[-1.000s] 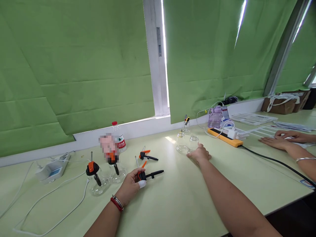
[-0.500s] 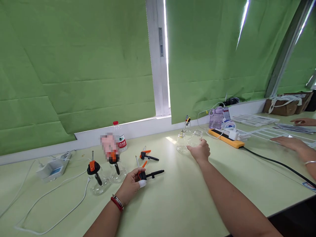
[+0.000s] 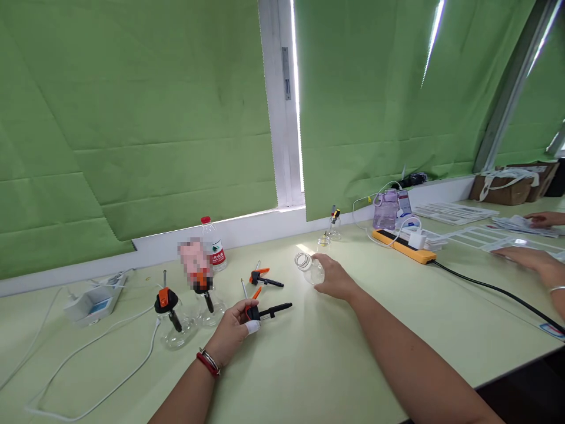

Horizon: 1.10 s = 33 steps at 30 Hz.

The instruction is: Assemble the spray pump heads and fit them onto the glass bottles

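Before blinds, a glass bottle is gripped by the right hand, neck leftward; a nozzle by the left hand.

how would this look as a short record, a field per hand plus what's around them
left hand: holds a black-and-orange plastic bottle top
right hand: grips a clear, round-bodied, open-necked bottle, tilted, mouth toward the left
nearby: second black-and-orange plastic top, lying on the pale green table
left side: two clear bottles fitted with black-and-orange tops; behind them, a red-capped clear water bottle
right side: yellow-and-black power strip; translucent purple bottle; another person's hands at white papers
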Each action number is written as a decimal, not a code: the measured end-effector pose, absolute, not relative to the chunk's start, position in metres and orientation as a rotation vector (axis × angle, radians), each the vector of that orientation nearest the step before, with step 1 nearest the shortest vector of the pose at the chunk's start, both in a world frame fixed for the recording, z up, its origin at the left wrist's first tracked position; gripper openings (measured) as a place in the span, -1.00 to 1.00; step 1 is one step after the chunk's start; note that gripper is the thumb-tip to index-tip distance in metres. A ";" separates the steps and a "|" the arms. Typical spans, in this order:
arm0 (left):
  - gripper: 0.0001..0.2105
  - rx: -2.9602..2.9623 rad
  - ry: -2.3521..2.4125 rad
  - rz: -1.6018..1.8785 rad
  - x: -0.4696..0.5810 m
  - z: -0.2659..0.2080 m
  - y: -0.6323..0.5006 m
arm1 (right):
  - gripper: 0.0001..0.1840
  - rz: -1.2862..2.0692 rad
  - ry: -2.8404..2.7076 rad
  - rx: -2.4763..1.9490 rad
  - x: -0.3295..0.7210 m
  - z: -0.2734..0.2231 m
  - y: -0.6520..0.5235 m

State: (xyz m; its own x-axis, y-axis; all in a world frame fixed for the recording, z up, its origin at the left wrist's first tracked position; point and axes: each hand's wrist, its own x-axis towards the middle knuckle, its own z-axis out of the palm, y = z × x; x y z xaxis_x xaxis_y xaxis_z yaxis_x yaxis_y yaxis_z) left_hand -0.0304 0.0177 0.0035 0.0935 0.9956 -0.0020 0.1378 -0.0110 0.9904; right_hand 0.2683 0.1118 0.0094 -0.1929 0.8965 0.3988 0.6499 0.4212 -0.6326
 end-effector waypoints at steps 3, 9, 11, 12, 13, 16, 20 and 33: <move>-0.57 1.347 1.235 1.073 -0.031 0.003 0.018 | -0.14 0.521 -1.927 -1.294 0.271 0.006 0.114; -0.57 1.337 1.225 1.073 -0.031 0.002 0.020 | -0.17 0.735 -1.864 -1.243 0.274 0.001 0.118; -0.58 1.334 1.223 1.073 -0.031 0.002 0.020 | -0.22 0.803 -1.841 -1.232 0.275 0.000 0.118; -0.58 1.332 1.222 1.073 -0.031 0.002 0.020 | -0.23 0.835 -1.828 -1.230 0.276 0.000 0.118; -0.58 1.330 1.223 1.073 -0.031 0.002 0.020 | -0.23 0.865 -1.814 -1.230 0.276 0.000 0.118; -0.57 1.325 1.220 1.074 -0.031 0.002 0.020 | -0.22 0.959 -1.775 -1.225 0.278 0.000 0.119; -0.57 1.326 1.215 1.084 -0.033 0.001 0.021 | -0.22 1.109 -1.734 -1.186 0.284 -0.001 0.121; -0.60 1.324 1.232 1.143 -0.034 0.005 0.019 | -0.47 1.569 -1.694 -1.016 0.308 0.000 0.122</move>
State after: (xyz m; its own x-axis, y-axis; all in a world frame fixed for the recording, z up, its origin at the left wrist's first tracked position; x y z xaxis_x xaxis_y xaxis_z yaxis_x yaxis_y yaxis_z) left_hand -0.0340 0.0186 0.0046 0.0510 0.9984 0.0232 0.0976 -0.0281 0.9948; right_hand 0.3081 0.1219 -0.0004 -0.5200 0.8517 -0.0651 0.1301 0.0037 -0.9915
